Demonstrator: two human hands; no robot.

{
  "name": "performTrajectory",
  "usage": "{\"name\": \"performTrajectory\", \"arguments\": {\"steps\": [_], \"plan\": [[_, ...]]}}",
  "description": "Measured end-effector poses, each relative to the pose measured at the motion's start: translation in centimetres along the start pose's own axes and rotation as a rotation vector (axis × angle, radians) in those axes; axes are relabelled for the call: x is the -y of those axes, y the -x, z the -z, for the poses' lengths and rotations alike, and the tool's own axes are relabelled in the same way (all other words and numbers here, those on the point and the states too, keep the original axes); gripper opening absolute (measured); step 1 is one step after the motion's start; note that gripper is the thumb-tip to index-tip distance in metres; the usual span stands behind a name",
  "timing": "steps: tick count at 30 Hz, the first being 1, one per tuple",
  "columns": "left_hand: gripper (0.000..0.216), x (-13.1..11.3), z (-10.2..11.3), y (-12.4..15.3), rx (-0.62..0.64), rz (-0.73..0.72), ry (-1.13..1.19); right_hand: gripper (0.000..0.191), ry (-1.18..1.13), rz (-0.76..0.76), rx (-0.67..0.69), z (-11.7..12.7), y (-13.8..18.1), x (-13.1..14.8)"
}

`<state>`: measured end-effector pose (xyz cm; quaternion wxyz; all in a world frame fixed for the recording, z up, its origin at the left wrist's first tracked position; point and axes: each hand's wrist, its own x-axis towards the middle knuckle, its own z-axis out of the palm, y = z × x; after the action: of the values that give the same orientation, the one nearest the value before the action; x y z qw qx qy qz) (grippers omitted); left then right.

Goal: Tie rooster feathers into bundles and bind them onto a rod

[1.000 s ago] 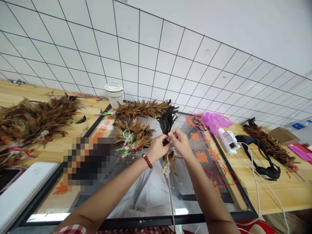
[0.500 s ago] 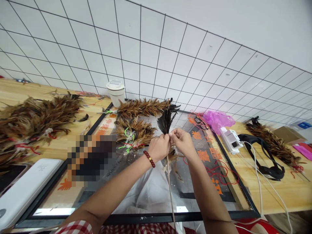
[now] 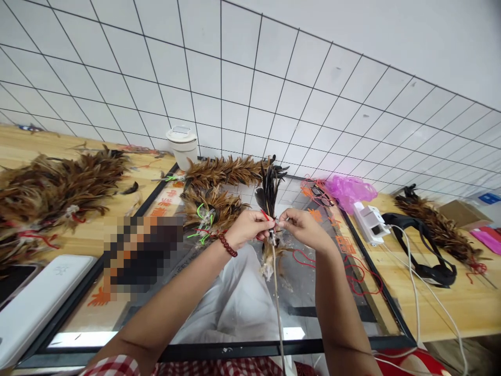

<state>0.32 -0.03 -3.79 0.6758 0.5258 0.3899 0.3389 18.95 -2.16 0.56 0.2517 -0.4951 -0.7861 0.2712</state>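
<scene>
My left hand (image 3: 246,228) and my right hand (image 3: 302,226) meet at the middle of the view, both pinched round a thin stick (image 3: 277,308) topped with dark feathers (image 3: 268,189). A red thread (image 3: 265,214) shows between my left fingers. The stick runs down toward me over the glass panel (image 3: 344,308). Pale feather ends hang just below my fingers. A beaded bracelet (image 3: 227,245) circles my left wrist.
Brown feather bundles lie at the left (image 3: 58,188), behind my hands (image 3: 223,172) and at the far right (image 3: 434,224). A white cup (image 3: 182,146) stands by the wire grid wall. A pink bag (image 3: 348,189), a white power strip (image 3: 370,223), cables and red thread (image 3: 356,274) lie on the right.
My hands have drawn slightly apart and lowered a little on the stick. The red thread now shows at my left fingers.
</scene>
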Motion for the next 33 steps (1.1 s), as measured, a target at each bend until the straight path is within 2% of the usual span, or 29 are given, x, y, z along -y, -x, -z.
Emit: {"name": "performTrajectory", "arguments": {"steps": [3, 7, 9, 12, 15, 23, 28, 33], "plan": [[0.013, -0.4, -0.2, 0.5, -0.031, -0.101, -0.172, 0.01, 0.002, 0.043, -0.096, -0.1, 0.0, 0.2], [0.014, -0.5, -0.7, 1.3, -0.199, -0.429, -0.755, 0.012, -0.073, 0.177, -0.263, -1.6, -0.8, 0.8], [0.017, -0.1, -0.8, 1.5, -0.277, -0.521, -0.994, 0.012, -0.121, 0.158, -0.275, -2.5, -1.2, 0.8], [0.019, 0.9, -0.6, 1.4, -0.344, -0.565, -1.154, 0.013, -0.158, 0.091, -0.291, -3.4, -1.7, 0.5], [0.021, 1.8, -0.2, 0.9, -0.369, -0.608, -1.171, 0.017, -0.153, 0.056, -0.278, -3.6, -1.8, 0.2], [0.021, 2.7, 0.3, 0.4, -0.38, -0.671, -0.952, 0.021, -0.241, 0.1, -0.135, -2.2, -1.3, 0.8], [0.025, 2.6, 0.3, 0.6, -0.323, -0.714, -0.931, 0.016, -0.011, 0.151, -0.152, -1.4, -0.8, 1.3], [0.024, 1.7, 0.5, 1.0, -0.323, -0.736, -0.938, 0.01, 0.152, 0.198, -0.199, -1.9, -0.8, 1.8]]}}
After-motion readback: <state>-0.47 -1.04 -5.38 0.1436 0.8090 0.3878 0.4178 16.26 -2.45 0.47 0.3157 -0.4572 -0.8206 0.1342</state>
